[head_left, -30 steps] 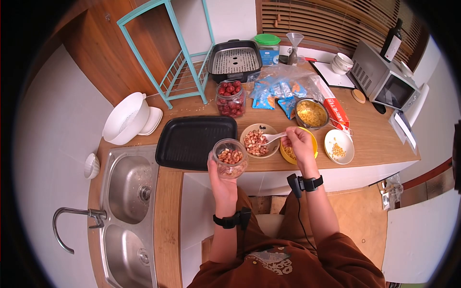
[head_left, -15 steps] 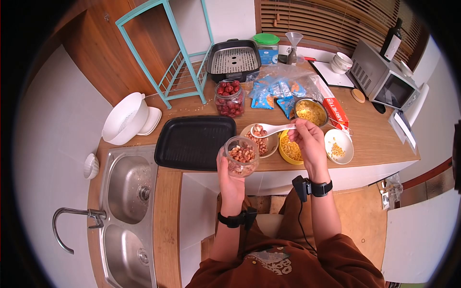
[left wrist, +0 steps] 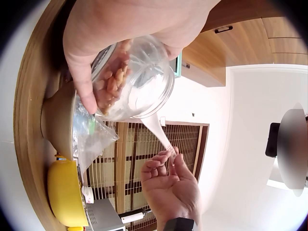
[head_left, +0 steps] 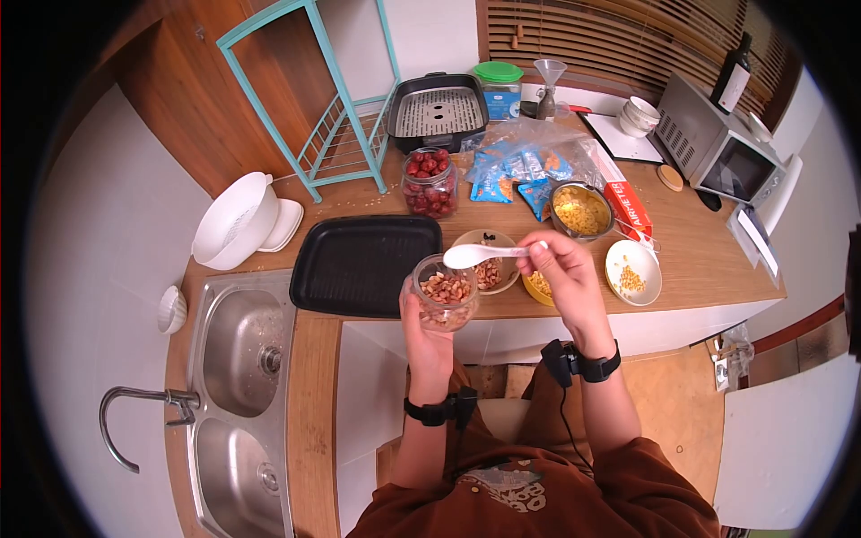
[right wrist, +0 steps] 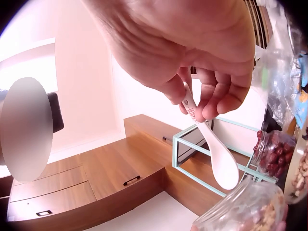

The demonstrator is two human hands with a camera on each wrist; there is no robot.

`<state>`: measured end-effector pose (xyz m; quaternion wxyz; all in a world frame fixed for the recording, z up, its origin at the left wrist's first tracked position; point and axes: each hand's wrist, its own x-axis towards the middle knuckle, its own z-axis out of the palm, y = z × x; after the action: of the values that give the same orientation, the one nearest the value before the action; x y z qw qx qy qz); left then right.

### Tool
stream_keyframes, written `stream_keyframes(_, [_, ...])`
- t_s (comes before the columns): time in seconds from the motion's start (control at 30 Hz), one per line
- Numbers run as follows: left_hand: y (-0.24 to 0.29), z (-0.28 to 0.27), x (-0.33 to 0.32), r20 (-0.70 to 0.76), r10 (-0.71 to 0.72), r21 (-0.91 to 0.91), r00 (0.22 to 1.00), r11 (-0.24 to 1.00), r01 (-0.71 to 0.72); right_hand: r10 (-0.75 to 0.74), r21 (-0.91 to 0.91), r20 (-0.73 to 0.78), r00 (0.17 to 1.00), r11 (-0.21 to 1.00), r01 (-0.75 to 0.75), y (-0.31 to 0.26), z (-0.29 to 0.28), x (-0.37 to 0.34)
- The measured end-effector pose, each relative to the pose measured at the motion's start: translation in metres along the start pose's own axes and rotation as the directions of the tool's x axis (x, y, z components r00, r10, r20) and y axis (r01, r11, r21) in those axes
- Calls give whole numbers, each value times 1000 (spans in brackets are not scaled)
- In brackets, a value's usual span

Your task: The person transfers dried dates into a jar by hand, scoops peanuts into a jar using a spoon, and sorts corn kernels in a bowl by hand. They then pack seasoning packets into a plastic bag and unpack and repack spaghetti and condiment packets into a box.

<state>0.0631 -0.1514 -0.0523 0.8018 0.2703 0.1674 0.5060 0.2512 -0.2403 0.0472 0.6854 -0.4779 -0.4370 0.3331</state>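
Observation:
My left hand [head_left: 429, 345] grips a clear glass jar [head_left: 446, 314] partly filled with peanuts [head_left: 448, 287], above the counter's front edge. Between thumb and fingers, my right hand [head_left: 569, 282] pinches the handle of a white spoon [head_left: 475, 255]. The spoon's bowl is tipped over at the jar's mouth, its underside showing in the head view. In the right wrist view the white spoon [right wrist: 224, 166] slants down toward the jar's rim. Behind the jar stands a beige bowl [head_left: 509, 279] of peanuts, partly hidden by the spoon. A yellow bowl [left wrist: 65, 195] sits beside it, mostly covered by my right hand in the head view.
A black grill pan [head_left: 359, 269] lies left of the jar, next to the steel sink [head_left: 242, 359]. Farther back are a jar of red fruit [head_left: 430, 193], blue packets [head_left: 502, 184] and a metal bowl of yellow kernels [head_left: 581, 215]. A white plate [head_left: 641, 291] stands at the right.
The spoon rose from the beige bowl with peanuts in it, moved left over the jar and turned over. The jar has shifted slightly right since the first frame.

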Motion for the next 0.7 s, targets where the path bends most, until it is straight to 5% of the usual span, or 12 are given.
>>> stream_keyframes(0.17, [6,-2,2,-95,45,84,994,996,-37,15,-19,-95,995,1000,-17,29,-18,20])
stream_keyframes(0.33, [11,-7,5,-96,69,78,993,995,-62,-25,-344,-100,995,939,-11,73,-29,37])
stream_keyframes(0.53, [13,-5,2,-117,59,89,991,995,-48,-6,-502,-123,992,863,-57,90,-35,34])
stream_keyframes(0.7, [13,-7,2,-109,62,80,992,995,-53,55,-333,-182,982,936,-114,95,-43,32])
